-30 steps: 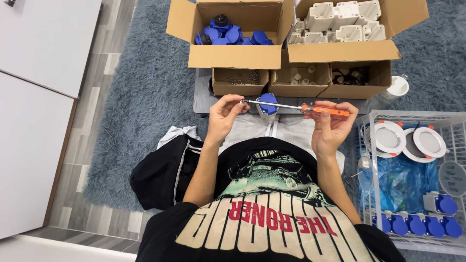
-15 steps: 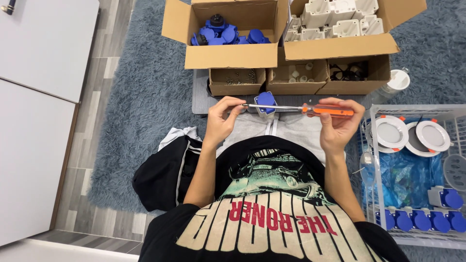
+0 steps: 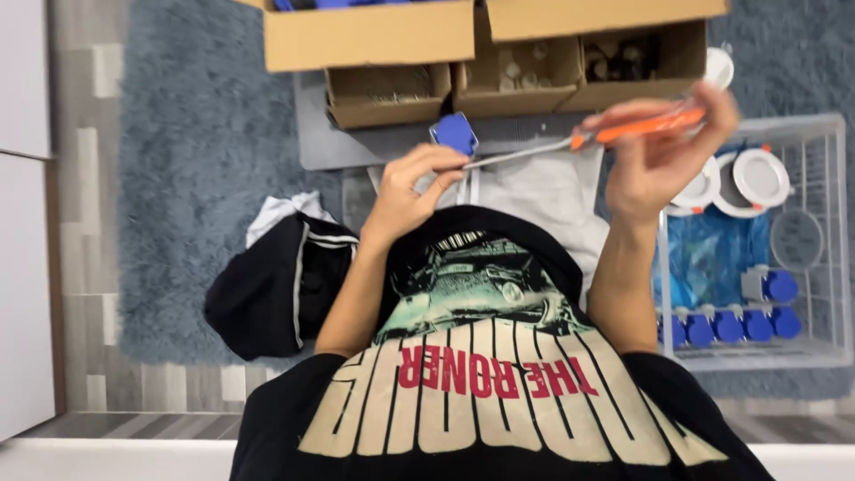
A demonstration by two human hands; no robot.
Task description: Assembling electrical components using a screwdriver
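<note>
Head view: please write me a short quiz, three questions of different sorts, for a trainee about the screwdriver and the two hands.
1. True or false: the right hand has its grip on the orange handle of the screwdriver.
2. Which part does the left hand pinch?
A. the tip end of the metal shaft
B. a white round lamp
C. a flap of a cardboard box
3. In a few words: what holds the row of blue round parts on the person's right side?

Key: 1 true. 2 A. 3 the white wire basket.
</note>
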